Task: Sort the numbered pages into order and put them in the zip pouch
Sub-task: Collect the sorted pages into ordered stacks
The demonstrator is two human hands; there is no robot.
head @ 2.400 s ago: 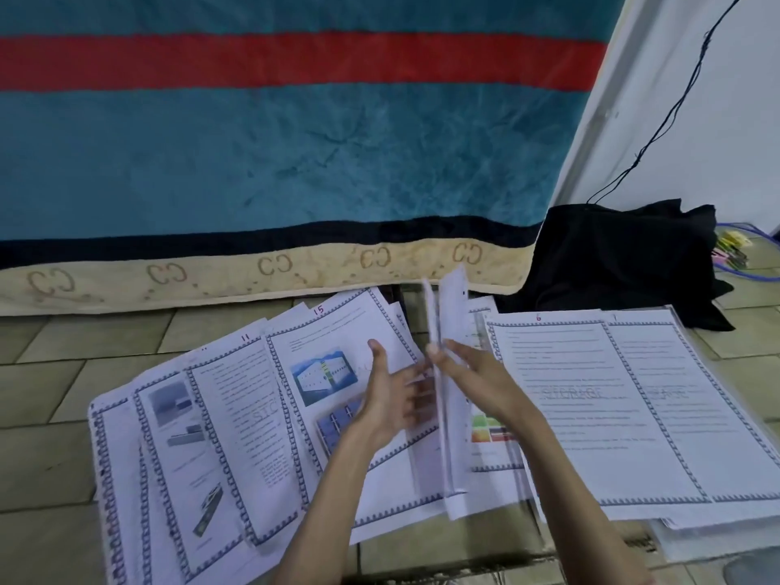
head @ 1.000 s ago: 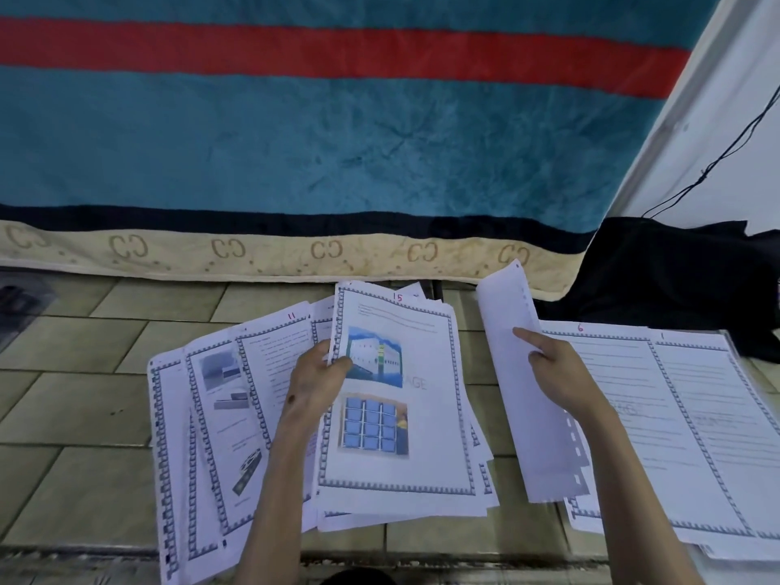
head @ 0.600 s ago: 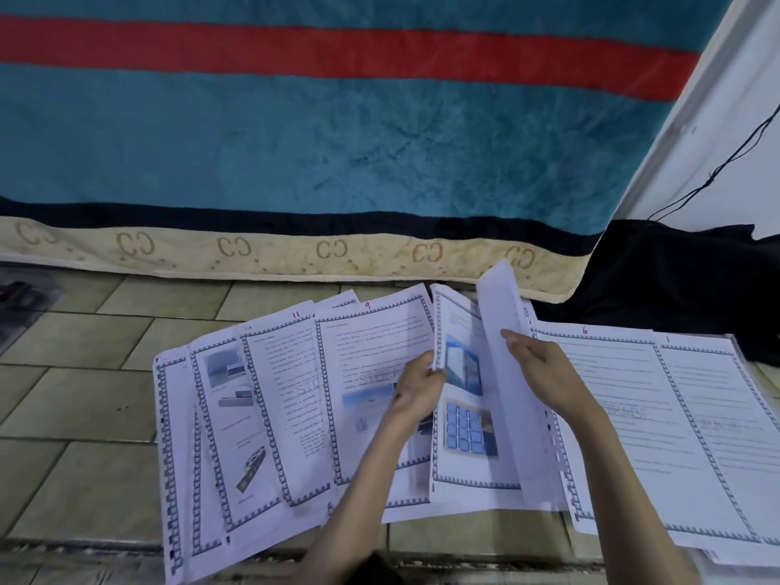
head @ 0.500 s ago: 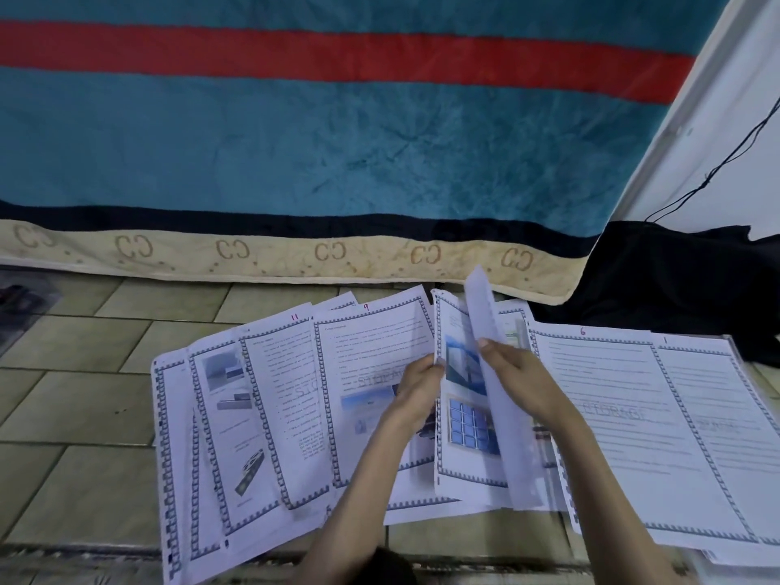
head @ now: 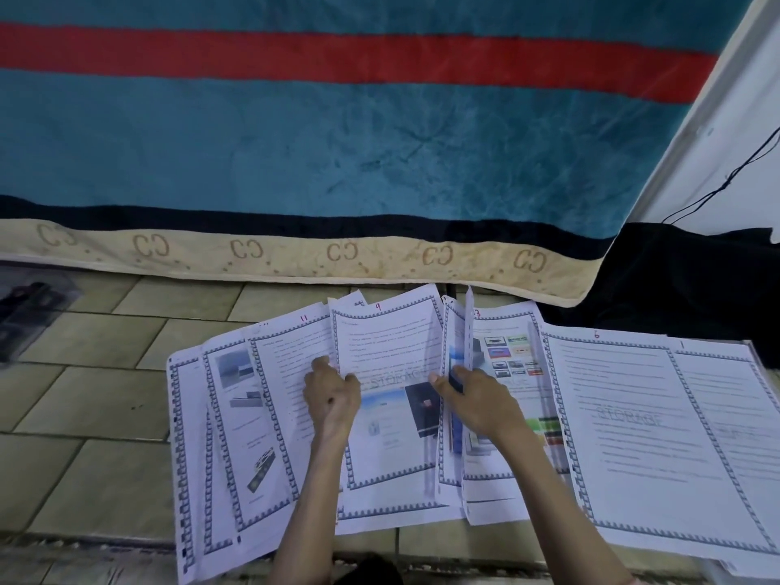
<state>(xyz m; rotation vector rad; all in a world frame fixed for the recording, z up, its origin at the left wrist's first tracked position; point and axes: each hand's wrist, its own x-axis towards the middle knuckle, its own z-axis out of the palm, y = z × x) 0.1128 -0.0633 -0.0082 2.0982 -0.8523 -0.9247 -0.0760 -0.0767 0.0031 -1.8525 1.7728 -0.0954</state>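
- Teal blanket (head: 337, 141) with a red stripe and a cream hem is hung behind the work area; a tiled floor (head: 84, 407) is seen below it, a black cloth (head: 692, 280) at far right.
- Numbered pages (head: 236, 437) are fanned across the floor, long axes running roughly away from the person, headings at the far end; the left ones lean left, the right ones lie straighter.
- Page 6 (head: 624, 424) and page 1 (head: 726, 399) are laid overlapping at right, on what may be a clear sleeve; this cannot be told for certain. No page is seen inside any pouch.
- Page 11 (head: 287, 373), page 9 (head: 388, 356) and page 13 (head: 510, 365) are readable mid-fan.
- One sheet (head: 458, 399) is stood nearly edge-on between pages 9 and 13; half a second ago it was leaning further open and hid page 13.
- Left hand (head: 333, 394) is curled on the left edge of page 9, having shifted left.
- Right hand (head: 477, 401) is pinched on the upright sheet.
- Hands are held apart, page 9 between them.
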